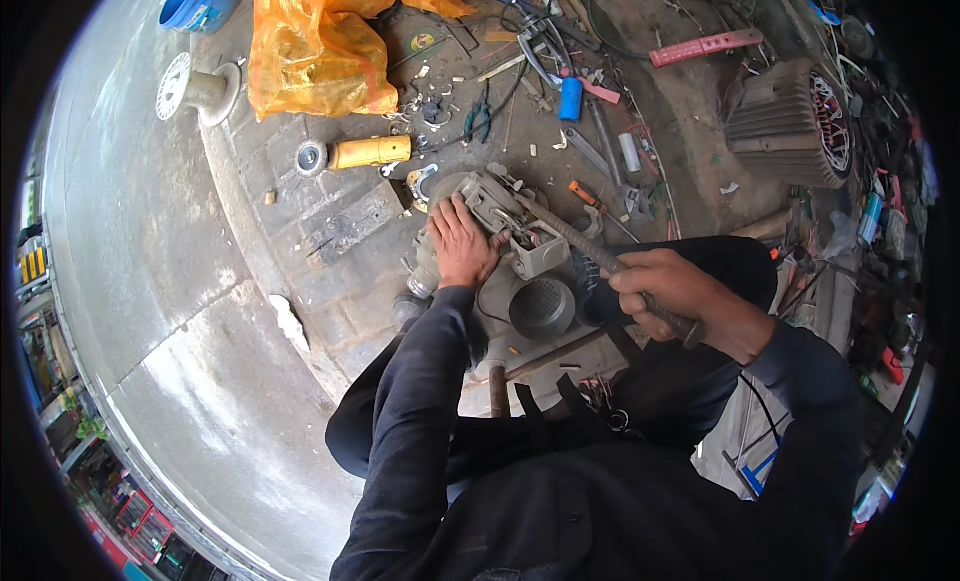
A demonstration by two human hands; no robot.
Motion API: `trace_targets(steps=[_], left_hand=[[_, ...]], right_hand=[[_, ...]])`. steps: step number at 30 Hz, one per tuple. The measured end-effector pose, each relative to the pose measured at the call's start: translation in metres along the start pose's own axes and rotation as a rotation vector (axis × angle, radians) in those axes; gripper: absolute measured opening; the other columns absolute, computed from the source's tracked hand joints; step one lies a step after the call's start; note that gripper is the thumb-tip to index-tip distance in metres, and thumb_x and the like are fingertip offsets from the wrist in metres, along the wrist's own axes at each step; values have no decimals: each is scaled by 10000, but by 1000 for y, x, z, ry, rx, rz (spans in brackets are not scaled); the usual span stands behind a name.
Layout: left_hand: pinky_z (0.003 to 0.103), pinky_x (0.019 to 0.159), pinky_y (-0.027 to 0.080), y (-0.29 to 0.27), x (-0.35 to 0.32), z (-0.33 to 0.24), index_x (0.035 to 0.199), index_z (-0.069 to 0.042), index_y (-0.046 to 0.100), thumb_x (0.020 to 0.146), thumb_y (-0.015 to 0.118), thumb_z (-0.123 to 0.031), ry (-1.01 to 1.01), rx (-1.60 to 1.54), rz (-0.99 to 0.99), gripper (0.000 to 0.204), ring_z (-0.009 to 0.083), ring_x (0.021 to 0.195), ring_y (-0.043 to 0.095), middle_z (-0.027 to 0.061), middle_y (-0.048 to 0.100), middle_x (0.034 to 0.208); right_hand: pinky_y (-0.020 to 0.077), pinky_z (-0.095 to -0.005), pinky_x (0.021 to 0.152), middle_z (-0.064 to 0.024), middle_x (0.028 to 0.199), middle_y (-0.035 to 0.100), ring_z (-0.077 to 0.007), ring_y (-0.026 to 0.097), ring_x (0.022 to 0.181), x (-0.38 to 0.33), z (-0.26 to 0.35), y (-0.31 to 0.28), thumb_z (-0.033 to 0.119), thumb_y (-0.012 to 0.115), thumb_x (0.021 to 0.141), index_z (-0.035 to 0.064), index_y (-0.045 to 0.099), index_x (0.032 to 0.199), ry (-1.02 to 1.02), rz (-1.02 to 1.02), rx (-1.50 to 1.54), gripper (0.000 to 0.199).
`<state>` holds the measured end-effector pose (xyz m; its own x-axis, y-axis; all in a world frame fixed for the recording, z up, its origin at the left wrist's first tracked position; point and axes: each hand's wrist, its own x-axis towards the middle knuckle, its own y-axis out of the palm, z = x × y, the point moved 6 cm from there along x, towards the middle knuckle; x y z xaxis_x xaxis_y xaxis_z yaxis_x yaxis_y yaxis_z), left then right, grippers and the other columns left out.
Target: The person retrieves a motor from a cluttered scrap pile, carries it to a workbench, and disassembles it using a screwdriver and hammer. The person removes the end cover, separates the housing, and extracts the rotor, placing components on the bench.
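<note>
My left hand [462, 243] lies with fingers stretched across the top of a grey metal motor [490, 193] on the ground in front of me. The motor's wiring box [545, 253] is uncovered, with wires showing inside. My right hand [665, 289] is wrapped round a long, rough metal bar [590, 249], which slants up and left. The bar's far end meets the top of the motor; how it sits there is hard to make out. A dark round metal cover [542, 308] rests between my legs, just below the wiring box.
Beyond the motor are a yellow flashlight [370, 152], an orange-handled screwdriver [590, 194], pliers [478, 117] and a blue cylinder [570, 99]. An orange mesh bag [320, 56] lies farther off, beside a white spool [200, 93]. At right stands a ribbed motor housing [780, 126].
</note>
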<state>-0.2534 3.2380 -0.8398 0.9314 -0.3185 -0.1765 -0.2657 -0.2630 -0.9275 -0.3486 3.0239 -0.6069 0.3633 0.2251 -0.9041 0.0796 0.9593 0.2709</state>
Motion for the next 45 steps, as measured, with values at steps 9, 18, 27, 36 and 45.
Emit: trace_targets(steps=[9, 18, 27, 36, 45], left_hand=[[540, 1181, 250, -8, -1, -1, 1522, 106, 295, 788, 777, -624, -22, -12, -121, 1142, 461, 1417, 340, 295, 397, 1492], [544, 1206, 224, 3, -2, 3, 1528, 118, 279, 828, 737, -630, -48, -10, -114, 1122, 473, 1435, 328, 309, 387, 1497], [533, 1196, 241, -12, -10, 3, 1520, 112, 293, 825, 715, -661, -85, 3, -72, 1122, 459, 1432, 337, 303, 391, 1499], [542, 1193, 251, -7, 1, -2, 1511, 112, 293, 829, 707, -677, -94, 43, -121, 1122, 458, 1414, 359, 301, 405, 1481], [545, 1209, 228, -9, 0, -2, 1526, 123, 275, 831, 714, -644, -124, -37, -47, 1124, 470, 1454, 314, 312, 378, 1508]], right_hand=[[416, -322, 412, -31, 680, 543, -147, 517, 448, 8, -21, 43, 156, 559, 1010, 48, 524, 878, -118, -87, 63, 174], [352, -293, 338, -22, 667, 558, -104, 481, 387, 26, -14, -23, 144, 588, 994, 57, 545, 840, 29, -16, 98, 182], [397, -303, 385, -16, 655, 556, -122, 504, 439, 31, -4, 67, 151, 611, 974, 68, 551, 849, -136, -50, 204, 161], [389, -314, 360, -32, 656, 540, -141, 507, 394, 24, -32, -38, 160, 573, 998, 19, 542, 854, -50, 19, -21, 203], [401, -329, 374, -67, 676, 555, -152, 527, 425, 7, 0, 83, 150, 551, 971, 26, 516, 890, -312, -209, -190, 152]])
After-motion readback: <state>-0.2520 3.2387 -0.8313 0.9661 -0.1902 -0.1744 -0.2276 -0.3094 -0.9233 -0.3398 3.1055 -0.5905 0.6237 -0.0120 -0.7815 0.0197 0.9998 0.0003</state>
